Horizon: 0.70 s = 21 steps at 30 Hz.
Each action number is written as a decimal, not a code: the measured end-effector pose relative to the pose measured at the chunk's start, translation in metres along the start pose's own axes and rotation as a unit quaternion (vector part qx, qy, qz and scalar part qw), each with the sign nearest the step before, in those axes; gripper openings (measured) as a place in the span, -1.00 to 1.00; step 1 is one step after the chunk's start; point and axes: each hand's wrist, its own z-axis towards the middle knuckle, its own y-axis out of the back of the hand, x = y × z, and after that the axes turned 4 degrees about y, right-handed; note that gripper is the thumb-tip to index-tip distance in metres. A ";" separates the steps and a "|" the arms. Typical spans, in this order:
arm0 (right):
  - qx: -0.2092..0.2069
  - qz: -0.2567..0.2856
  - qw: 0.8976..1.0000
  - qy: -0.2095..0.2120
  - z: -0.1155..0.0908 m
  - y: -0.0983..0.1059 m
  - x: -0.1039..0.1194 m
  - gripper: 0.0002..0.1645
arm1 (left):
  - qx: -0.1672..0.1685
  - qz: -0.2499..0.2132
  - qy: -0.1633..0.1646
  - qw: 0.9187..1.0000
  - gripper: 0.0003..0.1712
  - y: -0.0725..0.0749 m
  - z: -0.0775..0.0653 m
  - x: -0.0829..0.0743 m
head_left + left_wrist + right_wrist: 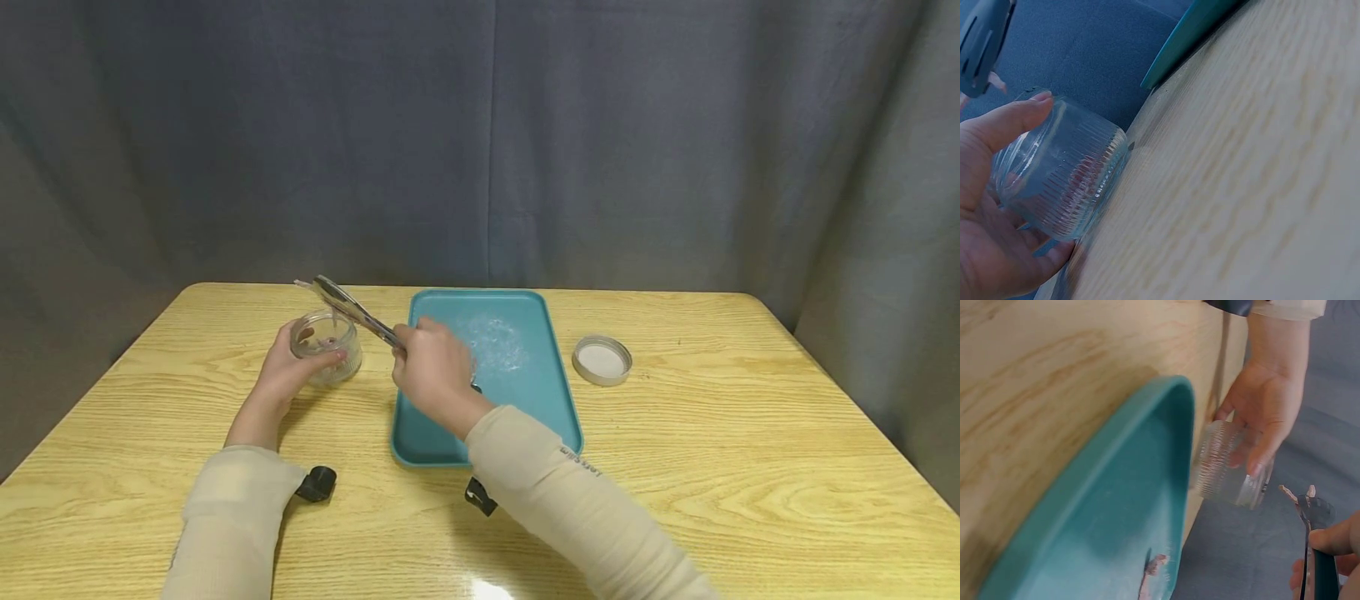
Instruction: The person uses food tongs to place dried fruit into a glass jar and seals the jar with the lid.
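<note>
My left hand holds a small ribbed glass jar low over the table, thumb on one side and fingers round the other. Some reddish contents show through the jar's wall near its base. My right hand grips a pair of metal tongs with dark handles. The tongs' slotted heads hover above the jar's uncovered mouth. Between them is a thin, pale pinkish strip, its ends poking out.
Under my right arm lies a teal tray with whitish residue and a pinkish scrap on it. A round jar lid rests right of the tray, inner side up. A grey curtain hangs behind the wooden table.
</note>
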 end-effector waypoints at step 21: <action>0.047 -0.022 0.999 0.013 -0.006 -0.013 -0.003 -0.72 | -0.006 0.000 0.007 1.000 0.11 -0.001 0.001 0.001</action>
